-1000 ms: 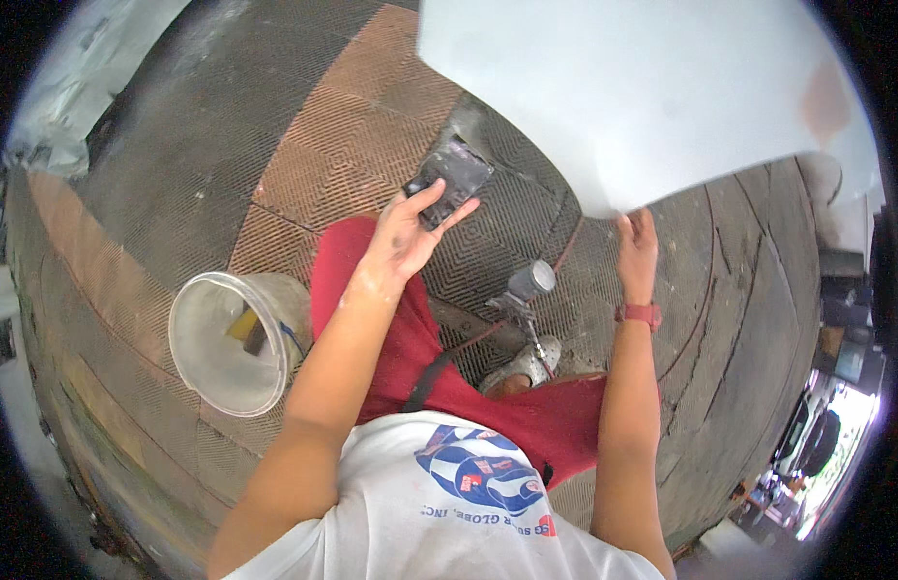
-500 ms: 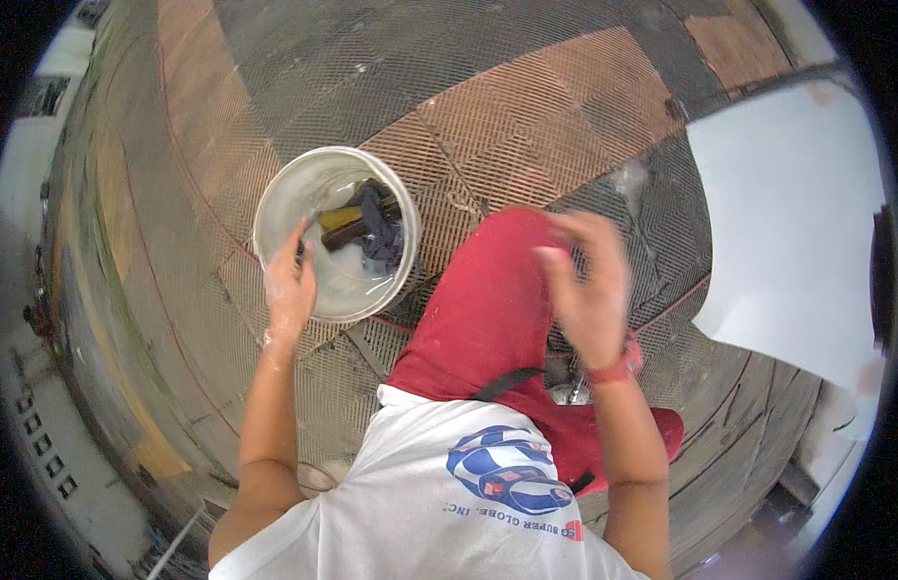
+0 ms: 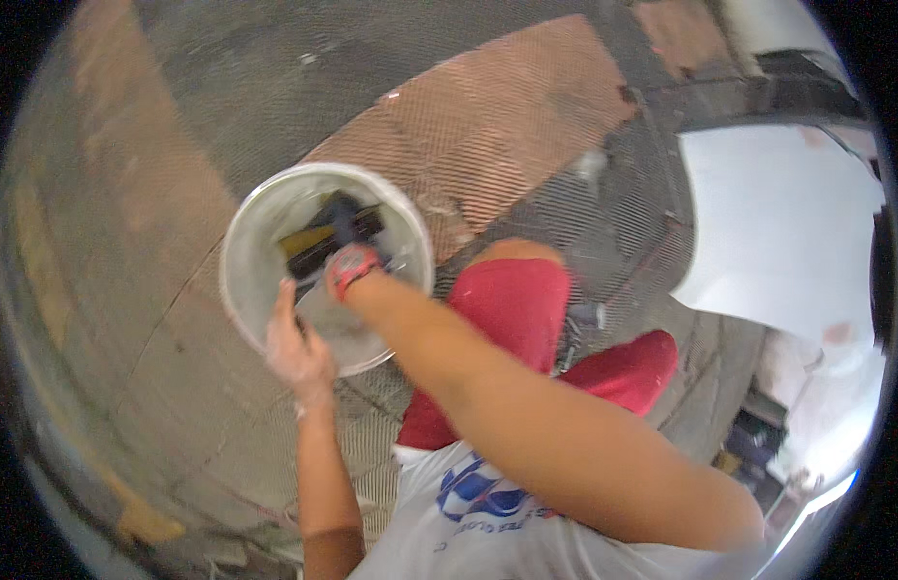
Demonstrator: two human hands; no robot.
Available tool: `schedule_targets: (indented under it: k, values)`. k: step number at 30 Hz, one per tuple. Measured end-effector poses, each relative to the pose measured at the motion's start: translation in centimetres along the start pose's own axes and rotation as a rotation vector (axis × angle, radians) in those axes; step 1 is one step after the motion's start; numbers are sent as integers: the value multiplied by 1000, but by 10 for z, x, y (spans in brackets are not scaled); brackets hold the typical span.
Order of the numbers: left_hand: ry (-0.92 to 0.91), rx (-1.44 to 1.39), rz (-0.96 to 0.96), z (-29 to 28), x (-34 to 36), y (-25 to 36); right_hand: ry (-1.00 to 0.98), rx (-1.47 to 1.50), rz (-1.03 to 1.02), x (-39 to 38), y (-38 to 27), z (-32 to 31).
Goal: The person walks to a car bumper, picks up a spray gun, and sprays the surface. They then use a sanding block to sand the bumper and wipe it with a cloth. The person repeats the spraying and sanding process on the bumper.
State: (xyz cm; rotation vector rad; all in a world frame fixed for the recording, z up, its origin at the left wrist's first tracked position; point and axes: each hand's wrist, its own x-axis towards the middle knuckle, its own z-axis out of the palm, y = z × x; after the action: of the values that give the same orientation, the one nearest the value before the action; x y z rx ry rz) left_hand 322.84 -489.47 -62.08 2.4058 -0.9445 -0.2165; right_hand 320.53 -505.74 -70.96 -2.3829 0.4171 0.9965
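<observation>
A white bucket stands on the floor at centre left, with cloudy water inside. In it lie a dark cloth, a yellow item and a dark block-like piece. My left hand is over the bucket's near rim, its fingers pointing inside. A small dark thing shows between its thumb and fingers; its kind is unclear. My right hand reaches into the bucket beside the dark pieces. A red wristwatch is on that wrist; its fingers are hidden and blurred.
My bent knee in red trousers is close to the bucket's right side. Ribbed floor mats, grey and orange-brown, spread around. A large white panel stands at the right. Small grey items lie beside my knee.
My right hand has moved left from above my knee down into the bucket. My left hand has moved lower in the view, to the bucket's near rim. The whole view has shifted.
</observation>
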Motion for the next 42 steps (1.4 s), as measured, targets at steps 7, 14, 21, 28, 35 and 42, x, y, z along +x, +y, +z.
schedule_targets:
  k: [7, 14, 21, 28, 35, 42]
  values:
    - [-18, -66, 11, -2, 5, 4, -90, 67, 109, 38, 23, 76]
    - [52, -56, 47, -6, 9, 1, 148, 207, -13, 8, 13, 1]
    - [31, 1, 38, 0, 2, 9, 488, 458, 81, -58, 24, -32]
    - [7, 18, 54, 5, 2, 23, 198, 191, 120, -25, 28, 28]
    - [45, 46, 41, 5, -4, 8, 97, 176, 16, -70, 18, 0]
    - [4, 73, 31, 12, -2, 11, 297, 210, -40, -80, 31, -9]
